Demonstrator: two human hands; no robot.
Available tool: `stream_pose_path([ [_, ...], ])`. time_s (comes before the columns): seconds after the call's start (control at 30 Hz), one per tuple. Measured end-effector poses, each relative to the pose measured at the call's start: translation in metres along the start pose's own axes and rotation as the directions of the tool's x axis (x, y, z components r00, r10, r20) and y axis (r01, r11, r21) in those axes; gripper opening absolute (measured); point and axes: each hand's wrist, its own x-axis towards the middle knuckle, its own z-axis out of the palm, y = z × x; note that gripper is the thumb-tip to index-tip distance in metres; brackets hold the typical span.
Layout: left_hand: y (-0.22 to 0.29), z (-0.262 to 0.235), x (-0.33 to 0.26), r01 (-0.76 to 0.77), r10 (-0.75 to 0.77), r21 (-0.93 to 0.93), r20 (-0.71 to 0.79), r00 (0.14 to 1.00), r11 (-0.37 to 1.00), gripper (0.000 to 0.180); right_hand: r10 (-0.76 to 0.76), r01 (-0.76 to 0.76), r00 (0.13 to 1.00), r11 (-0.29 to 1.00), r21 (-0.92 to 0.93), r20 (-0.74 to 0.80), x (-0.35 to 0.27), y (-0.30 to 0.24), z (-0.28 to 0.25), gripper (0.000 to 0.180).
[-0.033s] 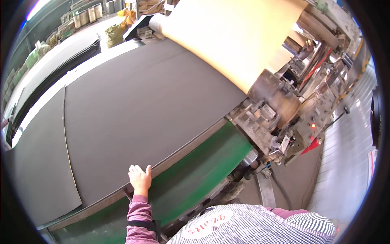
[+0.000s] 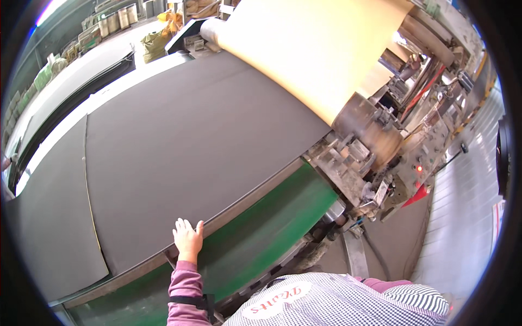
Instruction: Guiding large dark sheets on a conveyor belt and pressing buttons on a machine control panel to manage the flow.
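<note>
A wide dark grey sheet (image 2: 196, 141) lies flat on a long bed, with a second grey sheet (image 2: 51, 217) to its left; a thin pale line runs along the edge between them. My left hand (image 2: 187, 240) rests palm down on the near edge of the wide sheet, fingers stretched out and thumb apart, gripping nothing. Below that edge runs a green belt (image 2: 272, 212). My right hand is out of sight; only part of its purple sleeve (image 2: 380, 283) shows behind my checked apron (image 2: 321, 304).
At the far end a tan web (image 2: 310, 54) runs over the rollers of a machine (image 2: 370, 136) with a lit red lamp (image 2: 419, 168). Farther left stands another stack of grey sheets (image 2: 81, 76). Part of another person's hand (image 2: 6, 163) shows at the far left rim.
The fingers of my left hand have shifted very slightly on the sheet's edge. Otherwise the scene looks the same.
</note>
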Motion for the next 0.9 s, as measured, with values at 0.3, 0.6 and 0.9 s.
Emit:
stream_pose_path([
  [0.3,-0.093,-0.086,-0.055,0.214,-0.217,-0.058,-0.059,0.974,0.975,0.037,-0.060,0.053,0.998,0.953,-0.298,-0.014,0.033,-0.027,-0.069,0.034],
  [0.6,-0.058,-0.068,-0.029,0.071,-0.145,-0.426,-0.143,0.979,0.902,0.033,-0.625,0.648,0.579,0.742,-0.169,-0.523,-0.033,-0.265,-0.204,0.016],
  [0.9,-0.211,-0.082,-0.045,0.601,-0.607,0.122,0.025,0.794,0.790,0.073,-0.924,0.753,0.041,0.279,-0.596,-0.381,0.032,-0.467,-0.205,0.063],
])
